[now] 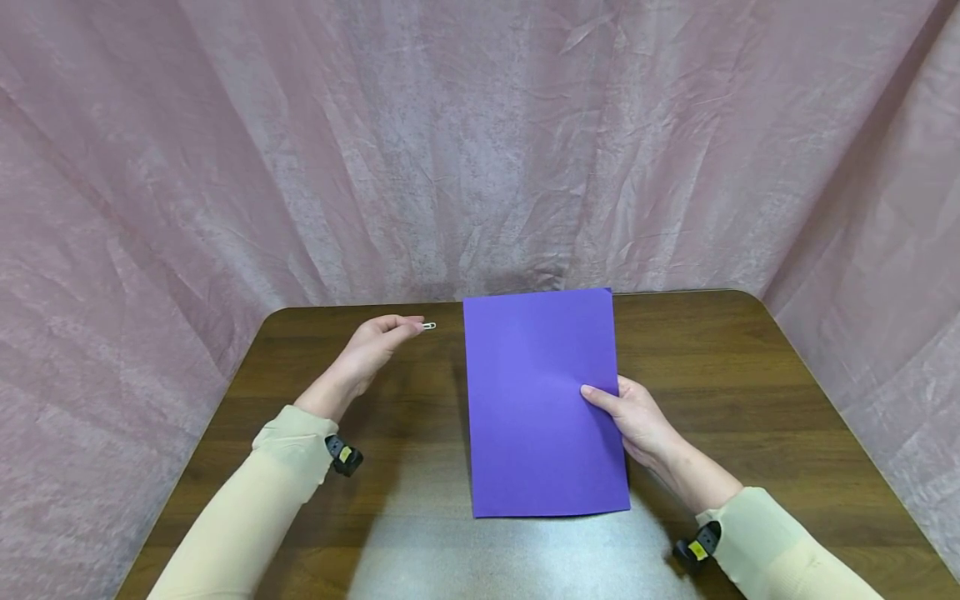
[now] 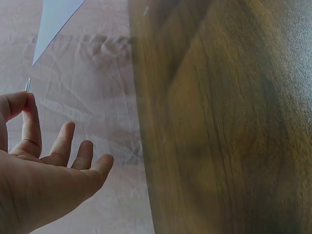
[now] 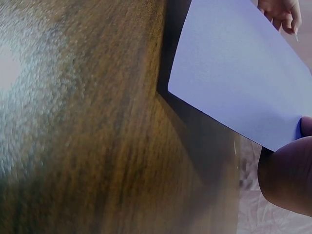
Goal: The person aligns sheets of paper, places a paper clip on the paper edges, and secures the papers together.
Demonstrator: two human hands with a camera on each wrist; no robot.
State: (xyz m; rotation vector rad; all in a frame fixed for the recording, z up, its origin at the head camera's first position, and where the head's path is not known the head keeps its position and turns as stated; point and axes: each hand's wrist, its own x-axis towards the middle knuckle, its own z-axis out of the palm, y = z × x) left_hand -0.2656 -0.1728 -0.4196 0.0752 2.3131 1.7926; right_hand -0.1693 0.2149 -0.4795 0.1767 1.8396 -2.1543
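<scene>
My left hand (image 1: 371,350) pinches a small white paper clip (image 1: 430,326) between thumb and index finger. In the left wrist view the clip (image 2: 28,85) points up from the fingertips, and the other fingers are spread loosely. A purple sheet of paper (image 1: 536,417) is held up over the table by my right hand (image 1: 645,421), which grips its right edge with the thumb on the front face and the other fingers behind, mostly hidden. The clip is left of the sheet's upper left corner, apart from it. Whether there is more than one sheet I cannot tell.
Under both hands lies a brown wood-grain table (image 1: 750,400) with rounded far corners and a bright glare near its front. A pink curtain (image 1: 480,150) hangs behind it and along the sides. Each wrist wears a small black camera (image 1: 345,457).
</scene>
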